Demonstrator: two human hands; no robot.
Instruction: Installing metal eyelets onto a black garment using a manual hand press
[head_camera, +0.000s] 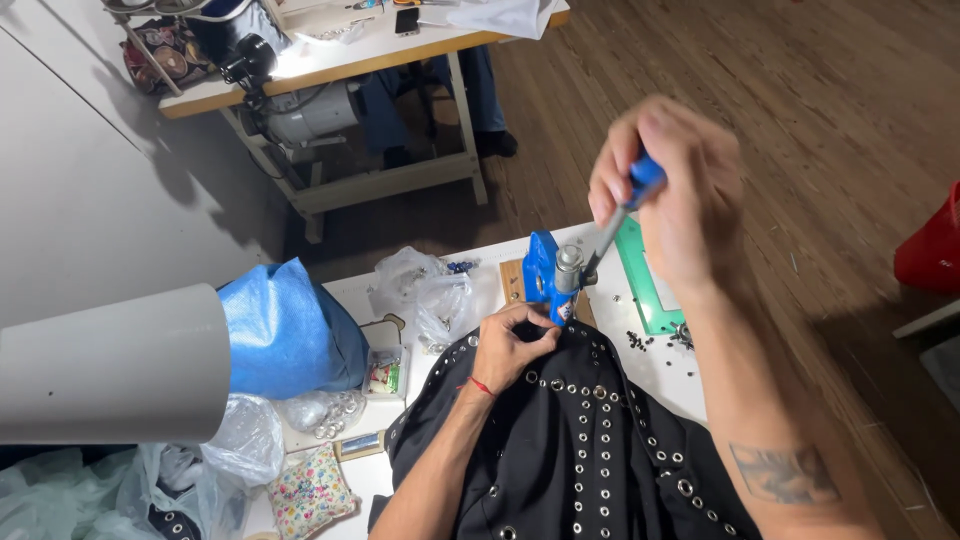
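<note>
A blue hand press (547, 272) stands on a white table (665, 372). My right hand (668, 190) grips its blue-tipped lever (622, 210), raised above the press. My left hand (512, 345) pinches the edge of a black garment (580, 450) studded with rows of silver eyelets, holding it under the press head. A red thread circles my left wrist.
Loose dark eyelets (640, 342) and a green mat (645, 280) lie right of the press. Clear plastic bags (420, 290), a blue bag (285, 330), a grey tube (110, 365) and a floral pincushion (310, 490) crowd the left. A sewing table (330, 60) stands behind.
</note>
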